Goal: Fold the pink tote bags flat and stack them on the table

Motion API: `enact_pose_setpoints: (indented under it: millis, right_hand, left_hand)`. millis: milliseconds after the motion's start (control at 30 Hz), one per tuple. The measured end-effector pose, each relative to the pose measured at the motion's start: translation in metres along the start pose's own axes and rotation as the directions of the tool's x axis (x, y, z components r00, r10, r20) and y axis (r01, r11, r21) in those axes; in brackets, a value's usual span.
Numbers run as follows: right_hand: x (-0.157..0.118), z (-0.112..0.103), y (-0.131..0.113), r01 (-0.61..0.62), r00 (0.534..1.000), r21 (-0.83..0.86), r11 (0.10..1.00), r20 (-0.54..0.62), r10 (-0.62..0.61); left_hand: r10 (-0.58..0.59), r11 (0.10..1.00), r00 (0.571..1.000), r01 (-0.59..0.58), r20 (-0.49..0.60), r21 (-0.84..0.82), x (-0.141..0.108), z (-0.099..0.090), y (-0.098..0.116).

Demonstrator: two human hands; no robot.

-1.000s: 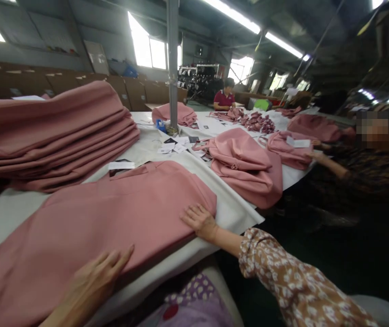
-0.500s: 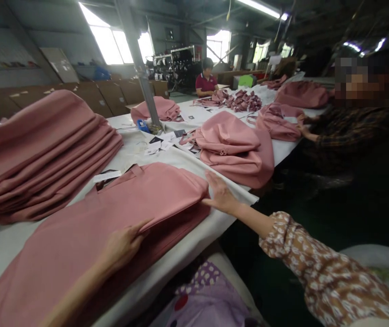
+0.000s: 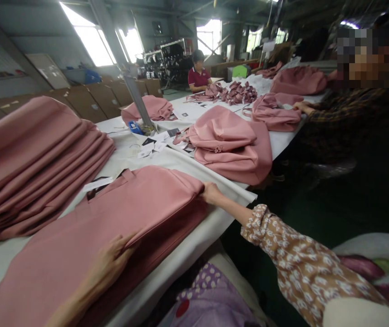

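A large pink bag (image 3: 140, 200) lies flat on the white-covered table (image 3: 242, 193) in front of me, its short strap and a white tag (image 3: 98, 183) on the far side. My left hand (image 3: 112, 261) is closed on the bag's near edge seam, fingers partly hidden by the fabric. At the bag's right corner, my right hand (image 3: 211, 193) grips the fabric, its fingertips tucked out of sight. Beyond the right hand sits a bulging pink bag (image 3: 228, 141) with a zipper.
A tall stack of folded pink pieces (image 3: 37, 163) rises at the left. Loose tags (image 3: 153, 145) and a blue tape dispenser (image 3: 135, 127) lie by a metal post (image 3: 136, 95). One co-worker (image 3: 344, 109) handles another pink bag (image 3: 276, 111) at right; a second person (image 3: 198, 75) sits at the far end.
My right hand has gone from spread fingers beside the bag's corner to gripping it. The left hand has slid a little back toward me along the near edge. The view has shifted slightly.
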State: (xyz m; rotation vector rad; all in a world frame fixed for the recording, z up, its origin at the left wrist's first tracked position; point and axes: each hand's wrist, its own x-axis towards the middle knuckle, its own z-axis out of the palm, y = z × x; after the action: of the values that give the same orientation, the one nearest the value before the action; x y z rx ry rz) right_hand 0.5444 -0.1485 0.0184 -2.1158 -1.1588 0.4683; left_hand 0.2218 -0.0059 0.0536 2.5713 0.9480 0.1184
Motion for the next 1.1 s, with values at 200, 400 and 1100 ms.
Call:
enact_pose_setpoints:
  millis: [200,400,1100]
  right_hand:
    - [0.003,0.007,0.008,-0.115,0.993,-0.148,0.982,0.000,0.117]
    - [-0.006,0.016,0.010,-0.146,0.989,-0.237,0.961,-0.050,0.138]
    - [0.003,-0.016,-0.106,0.695,0.718,-0.307,0.650,0.249,-0.650]
  left_hand:
    - [0.335,0.841,0.926,-0.377,0.173,0.389,-0.017,0.012,-0.004]
    - [0.390,0.704,0.899,-0.431,0.200,0.565,-0.039,0.044,0.011]
    - [0.546,0.751,0.838,-0.493,0.007,0.440,-0.029,0.082,-0.028]
